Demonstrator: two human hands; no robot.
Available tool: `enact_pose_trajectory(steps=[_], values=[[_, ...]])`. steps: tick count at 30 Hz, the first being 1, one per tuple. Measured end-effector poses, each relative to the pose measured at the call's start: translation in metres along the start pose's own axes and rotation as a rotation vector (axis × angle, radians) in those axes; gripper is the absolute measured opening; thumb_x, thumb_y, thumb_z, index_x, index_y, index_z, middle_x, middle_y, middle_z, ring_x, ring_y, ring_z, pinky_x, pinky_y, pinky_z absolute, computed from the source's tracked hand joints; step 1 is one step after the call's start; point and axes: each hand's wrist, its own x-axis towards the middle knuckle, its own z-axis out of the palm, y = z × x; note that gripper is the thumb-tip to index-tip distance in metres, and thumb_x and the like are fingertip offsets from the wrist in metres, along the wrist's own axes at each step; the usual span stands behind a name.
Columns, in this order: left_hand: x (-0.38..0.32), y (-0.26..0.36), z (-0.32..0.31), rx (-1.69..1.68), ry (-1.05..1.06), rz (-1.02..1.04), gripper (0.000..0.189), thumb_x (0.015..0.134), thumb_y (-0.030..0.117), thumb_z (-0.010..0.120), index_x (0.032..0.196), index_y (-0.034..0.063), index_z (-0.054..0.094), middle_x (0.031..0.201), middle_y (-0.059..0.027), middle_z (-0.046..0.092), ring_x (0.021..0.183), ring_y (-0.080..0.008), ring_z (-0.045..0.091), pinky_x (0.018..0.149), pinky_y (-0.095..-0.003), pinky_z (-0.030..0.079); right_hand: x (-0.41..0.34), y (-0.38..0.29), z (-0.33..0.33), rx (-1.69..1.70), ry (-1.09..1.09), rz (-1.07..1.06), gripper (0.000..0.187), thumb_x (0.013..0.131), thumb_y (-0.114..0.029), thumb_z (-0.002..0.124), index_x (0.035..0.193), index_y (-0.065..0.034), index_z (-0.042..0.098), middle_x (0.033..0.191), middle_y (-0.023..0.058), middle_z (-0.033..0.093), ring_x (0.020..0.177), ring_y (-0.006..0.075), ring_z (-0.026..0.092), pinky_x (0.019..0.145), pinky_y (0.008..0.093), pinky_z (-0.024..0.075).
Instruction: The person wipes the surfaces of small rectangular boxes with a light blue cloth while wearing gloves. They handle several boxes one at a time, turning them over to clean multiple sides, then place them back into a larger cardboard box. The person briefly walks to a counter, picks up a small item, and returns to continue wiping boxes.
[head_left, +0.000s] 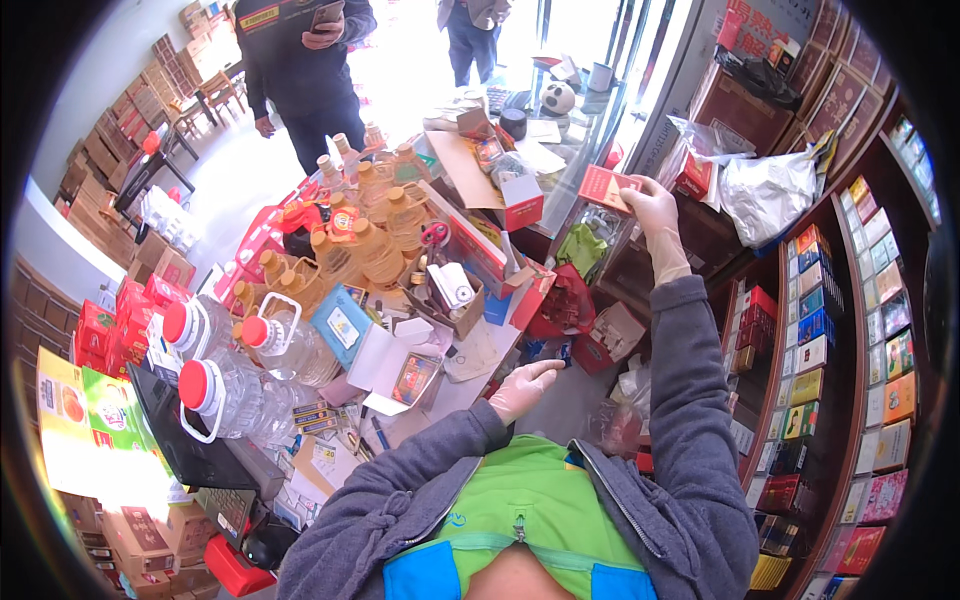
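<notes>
My right hand (654, 214), in a thin pale glove, is stretched forward. Its thumb and fingers pinch one end of a flat red and white cigarette pack (604, 187), raised above the floor side of the counter. My left hand (527, 388), gloved too, hovers by the near counter edge with its fingers loosely extended and nothing visible in it. Left of it, on the counter (480, 364), is an opened white carton (386, 367) with a small orange-red pack (414, 377) inside. A cardboard box (450, 296) of small items stands beyond.
Amber oil bottles (375, 251) and large clear jugs (296, 349) crowd the counter. A laptop (225, 510) sits at lower left. Shelves of cigarette packs (814, 330) rise on my right. Red bags (562, 311) and an opened box (611, 334) lie below. A person (304, 82) holding a phone stands across the counter.
</notes>
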Motion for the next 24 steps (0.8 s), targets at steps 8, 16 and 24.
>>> enact_pose_trajectory(steps=[8,16,24], values=[[-0.015,-0.006,-0.022,0.022,0.075,0.081,0.04,0.094,0.021,0.051,0.128,0.0017,0.06,0.112,-0.0079,0.067,0.101,-0.0138,0.06,0.091,-0.027,0.045,-0.013,-0.067,0.047,0.076,-0.07,0.009,0.055,0.074,-0.03,0.076,0.119,-0.0002,0.065,0.108,0.0102,0.071,0.092,0.0168,0.068,0.083,0.0272,0.0513],[-0.025,0.002,-0.04,0.036,0.075,0.006,0.04,0.094,0.021,0.051,0.129,0.0023,0.059,0.105,-0.0074,0.068,0.096,-0.0149,0.06,0.089,-0.0288,0.046,-0.01,-0.105,0.075,0.282,-0.22,0.142,0.045,0.083,-0.021,0.071,0.123,-0.0027,0.063,0.099,0.0088,0.071,0.077,0.0142,0.069,0.063,0.0254,0.0559],[-0.022,-0.005,-0.048,0.149,0.03,0.115,0.038,0.098,0.024,0.05,0.128,0.0031,0.059,0.121,-0.0139,0.065,0.114,-0.0239,0.06,0.099,-0.0326,0.044,0.071,-0.096,0.143,0.676,-0.347,0.3,0.031,0.086,-0.01,0.067,0.114,-0.0014,0.06,0.096,0.0111,0.069,0.079,0.0223,0.071,0.066,0.0321,0.0598]])
